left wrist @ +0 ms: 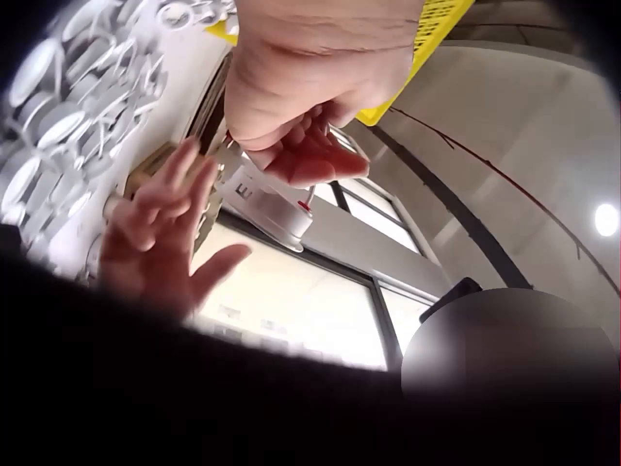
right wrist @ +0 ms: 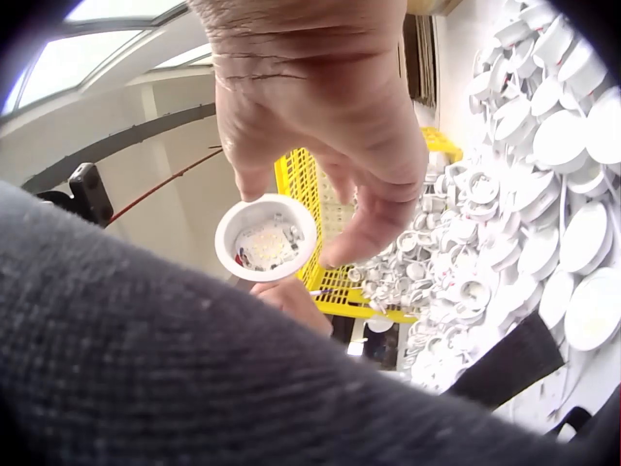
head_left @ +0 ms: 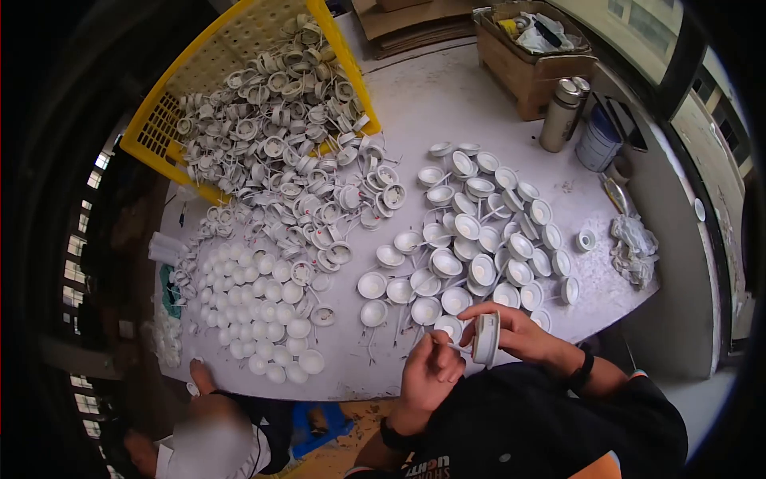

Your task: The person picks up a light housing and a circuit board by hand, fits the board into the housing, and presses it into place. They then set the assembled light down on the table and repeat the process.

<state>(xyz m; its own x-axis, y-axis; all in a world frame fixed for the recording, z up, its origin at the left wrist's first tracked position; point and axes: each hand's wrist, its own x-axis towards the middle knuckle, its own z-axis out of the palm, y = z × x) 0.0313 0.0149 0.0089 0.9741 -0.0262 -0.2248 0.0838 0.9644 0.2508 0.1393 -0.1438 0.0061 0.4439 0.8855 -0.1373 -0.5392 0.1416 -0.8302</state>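
A round white downlight (head_left: 486,338) with a short cable stands on edge between the two hands, over the table's front edge. Its open face, with a small circuit board, shows in the right wrist view as a white ring-rimmed cup (right wrist: 266,236). My left hand (head_left: 431,373) has its fingers curled and pinches the cable behind the downlight. In the left wrist view, a bit of red shows near the cable by the left hand (left wrist: 315,107). Around the downlight, my right hand (head_left: 523,335) has its fingers spread, the thumb (right wrist: 250,180) right at the rim.
Finished-looking white downlights (head_left: 467,227) cover the table's middle. A tipped yellow crate (head_left: 351,68) spills many cabled housings leftwards; white domed covers (head_left: 271,311) lie nearer. Bottles (head_left: 561,116), a tin (head_left: 598,140) and a cardboard box (head_left: 531,84) stand far right. Another person (head_left: 211,439) sits at left.
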